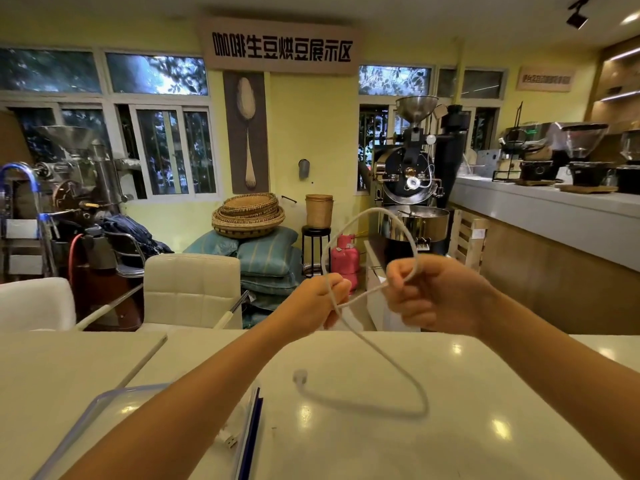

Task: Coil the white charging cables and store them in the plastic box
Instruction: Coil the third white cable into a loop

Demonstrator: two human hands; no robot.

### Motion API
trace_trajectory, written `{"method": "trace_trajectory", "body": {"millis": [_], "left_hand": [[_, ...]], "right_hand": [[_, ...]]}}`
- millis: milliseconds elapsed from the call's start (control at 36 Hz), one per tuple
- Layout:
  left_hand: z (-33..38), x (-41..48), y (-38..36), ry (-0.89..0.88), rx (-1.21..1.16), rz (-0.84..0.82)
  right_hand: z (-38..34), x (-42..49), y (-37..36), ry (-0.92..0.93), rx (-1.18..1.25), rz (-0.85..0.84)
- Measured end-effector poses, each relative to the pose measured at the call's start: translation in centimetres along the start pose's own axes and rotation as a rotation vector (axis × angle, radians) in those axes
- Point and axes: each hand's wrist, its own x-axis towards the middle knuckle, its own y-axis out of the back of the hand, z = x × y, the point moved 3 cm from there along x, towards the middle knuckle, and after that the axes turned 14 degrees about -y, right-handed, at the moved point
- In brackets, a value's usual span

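Both hands are raised above the white table (pixel 450 427) and hold one white charging cable (pixel 391 358). My left hand (pixel 318 299) is closed around it, and my right hand (pixel 429 292) pinches it a short way to the right. A loop of the cable arches up between the two hands. The rest hangs down in a blurred curve, its plug end (pixel 300 376) swinging just above the table. The clear plastic box (pixel 104 410) with blue trim lies at the lower left, partly hidden under my left forearm. Another white plug (pixel 228 439) lies inside it.
Two cream chairs (pixel 192 289) stand at the table's far edge. Beyond them are stacked cushions, woven baskets, a pink gas cylinder (pixel 344 259) and coffee roasters. A grey counter (pixel 547 209) with grinders runs along the right.
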Motion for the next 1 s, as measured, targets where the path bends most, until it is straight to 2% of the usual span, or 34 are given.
{"method": "trace_trajectory", "body": {"millis": [56, 139, 250, 333, 417, 556, 639, 778, 833, 917, 1000], "left_hand": [[0.4, -0.4, -0.7, -0.003, -0.129, -0.023], [1.1, -1.1, -1.6, -0.013, -0.243, -0.072], [2.2, -1.5, -2.2, -0.035, -0.444, -0.068], [2.9, -1.5, -2.1, -0.046, -0.596, -0.039], [3.6, -1.7, -2.4, -0.077, -0.682, -0.084], [4.5, -1.7, -2.2, -0.112, -0.682, -0.077], [4.8, -1.3, -1.7, -0.116, -0.617, -0.015], [5.0, -0.4, -0.5, -0.127, -0.603, 0.097], [5.0, 0.1, -0.2, -0.127, -0.616, 0.114], [5.0, 0.7, -0.2, -0.116, -0.626, 0.120], [4.9, 1.2, -0.3, -0.099, -0.634, 0.117]], "right_hand": [[-0.6, -0.2, 0.5, 0.085, 0.109, -0.006], [-1.8, -0.1, 1.3, 0.206, 0.184, 0.135], [-2.6, 0.7, 1.1, 0.342, 0.294, 0.191], [-2.7, 1.4, 1.5, 0.450, 0.415, 0.313], [-2.9, 2.0, 2.1, 0.520, 0.500, 0.379], [-2.4, 3.3, 3.4, 0.402, 0.544, 0.523], [-0.7, 4.3, 4.3, 0.218, 0.522, 0.617], [2.9, 5.5, 4.3, -0.067, 0.262, 0.759], [3.9, 5.8, 4.0, -0.126, 0.210, 0.794], [3.8, 5.5, 3.5, -0.111, 0.119, 0.886], [3.1, 5.3, 3.6, 0.099, -0.088, 1.049]]}}
